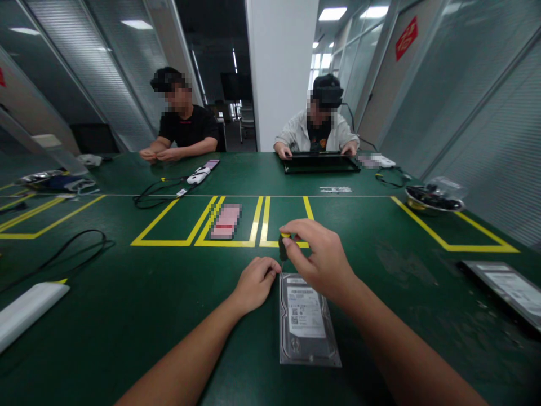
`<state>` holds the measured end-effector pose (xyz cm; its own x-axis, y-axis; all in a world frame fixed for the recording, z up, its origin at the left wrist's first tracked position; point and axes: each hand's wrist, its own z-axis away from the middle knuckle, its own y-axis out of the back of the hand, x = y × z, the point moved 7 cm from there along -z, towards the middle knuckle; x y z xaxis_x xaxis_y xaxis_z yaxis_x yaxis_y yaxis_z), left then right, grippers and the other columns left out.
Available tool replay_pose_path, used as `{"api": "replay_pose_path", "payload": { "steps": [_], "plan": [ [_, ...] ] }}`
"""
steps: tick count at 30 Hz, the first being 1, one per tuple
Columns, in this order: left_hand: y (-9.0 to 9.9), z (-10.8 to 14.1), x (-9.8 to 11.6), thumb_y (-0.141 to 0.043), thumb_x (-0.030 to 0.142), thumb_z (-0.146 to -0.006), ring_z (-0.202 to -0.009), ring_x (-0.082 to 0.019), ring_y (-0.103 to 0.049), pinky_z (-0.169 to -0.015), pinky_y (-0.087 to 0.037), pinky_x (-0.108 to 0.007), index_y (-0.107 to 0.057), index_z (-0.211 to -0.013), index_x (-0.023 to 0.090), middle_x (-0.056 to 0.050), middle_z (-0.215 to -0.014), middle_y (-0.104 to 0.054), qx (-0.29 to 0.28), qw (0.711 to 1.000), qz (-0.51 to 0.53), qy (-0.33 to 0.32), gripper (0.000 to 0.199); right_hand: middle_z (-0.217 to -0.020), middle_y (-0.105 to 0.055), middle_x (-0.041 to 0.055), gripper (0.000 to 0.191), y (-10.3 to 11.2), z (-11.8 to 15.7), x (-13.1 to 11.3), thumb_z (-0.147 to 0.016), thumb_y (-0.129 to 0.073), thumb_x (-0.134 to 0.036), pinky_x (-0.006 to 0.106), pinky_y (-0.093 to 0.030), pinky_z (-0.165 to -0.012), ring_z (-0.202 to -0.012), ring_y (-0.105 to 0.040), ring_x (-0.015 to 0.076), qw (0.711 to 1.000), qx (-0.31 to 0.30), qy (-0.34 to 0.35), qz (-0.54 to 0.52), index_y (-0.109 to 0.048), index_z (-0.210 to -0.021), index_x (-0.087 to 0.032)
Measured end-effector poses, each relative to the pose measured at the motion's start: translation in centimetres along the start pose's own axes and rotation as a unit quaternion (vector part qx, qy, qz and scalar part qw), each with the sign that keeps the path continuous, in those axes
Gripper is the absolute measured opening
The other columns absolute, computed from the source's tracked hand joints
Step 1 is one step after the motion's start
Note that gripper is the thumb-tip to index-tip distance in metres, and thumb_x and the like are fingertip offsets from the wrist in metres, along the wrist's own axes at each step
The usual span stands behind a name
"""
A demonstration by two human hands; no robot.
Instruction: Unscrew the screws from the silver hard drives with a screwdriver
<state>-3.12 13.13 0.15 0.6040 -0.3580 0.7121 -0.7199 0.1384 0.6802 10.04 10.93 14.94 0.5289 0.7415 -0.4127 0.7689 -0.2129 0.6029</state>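
A hard drive (307, 327) lies flat on the green table in front of me, its white label facing up. My right hand (323, 254) is closed around the handle of a small screwdriver (283, 247) with a dark grip and a yellow top. The screwdriver stands nearly upright, its thin shaft reaching down to the drive's far left corner. Beside that corner is my left hand (257, 283), its fingers curled together close to the screwdriver's tip. Whether those fingertips pinch anything small is hidden from me.
At right lies another hard drive (509, 290); beyond it a bowl (435, 200) holds dark parts. A white power bank (31, 313) and black cable (80, 239) lie left. Yellow tape (163, 243) marks boxes, one holding a pink-screened phone (226, 221). Two people sit opposite, one holding a dark panel (321, 162).
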Motion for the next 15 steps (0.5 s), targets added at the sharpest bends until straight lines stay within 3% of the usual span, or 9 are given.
{"api": "replay_pose_path", "payload": {
  "steps": [15],
  "plan": [
    [-0.05, -0.01, 0.00, -0.048, 0.015, -0.090, -0.091, -0.021, -0.055, -0.080, -0.041, -0.032, -0.060, -0.087, 0.021, -0.002, -0.091, -0.066, 0.000, 1.000, -0.001, 0.001, 0.014, -0.090, -0.064, 0.0049, 0.006, 0.00, 0.05, 0.26, -0.088, -0.062, -0.019, 0.030, -0.049, -0.075, -0.086, -0.059, 0.0164, 1.000, 0.000, -0.017, -0.004, -0.066, -0.092, -0.017]
  ]
}}
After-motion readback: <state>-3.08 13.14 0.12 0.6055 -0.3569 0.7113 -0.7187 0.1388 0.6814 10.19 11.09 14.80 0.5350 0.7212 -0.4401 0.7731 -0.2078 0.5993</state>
